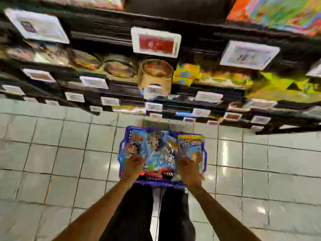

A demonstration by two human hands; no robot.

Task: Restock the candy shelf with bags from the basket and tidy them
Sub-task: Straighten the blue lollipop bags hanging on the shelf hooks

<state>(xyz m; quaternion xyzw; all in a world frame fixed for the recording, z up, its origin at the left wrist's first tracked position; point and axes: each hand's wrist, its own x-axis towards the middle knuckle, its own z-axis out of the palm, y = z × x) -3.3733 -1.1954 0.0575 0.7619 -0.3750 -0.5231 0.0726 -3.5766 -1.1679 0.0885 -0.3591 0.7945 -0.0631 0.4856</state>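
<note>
Pale tiled floor (pixel 52 153) underfoot, glossy with spots of light. Dark shelving (pixel 199 30) runs across the top of my view, row under row, all of it smeared by blur. White price tags line the shelf edges, and one tag with a red panel (pixel 155 42) sits dead centre. Under it stands a round tan tub (pixel 155 73), with more round tubs to its left and yellow-green packs (pixel 278 87) off to its right. I can't read a word on any of them.

Now the business end: the purple basket (pixel 120 153) sits on the floor right at the foot of the shelving, just ahead of my black trousers (pixel 135 214). It's packed with candy bags (pixel 156 148), mostly blue with bright cartoon print, lying flat and overlapping. A yellow-topped bag (pixel 190 141) lies along the right side. Every bag I can make out is inside the basket.

Both my arms stretch straight down. My left grip (pixel 132 165) is on the bags at the basket's near left. My right grip (pixel 189 166) is on the yellow-topped bag at the near right. Both touch the wrappers, fingers pointing away from me, but the blur melts fingers into print. I cannot tell whether either grip is closed round a bag or lying open on top. The two are well apart, with the middle of the pile between them.
</note>
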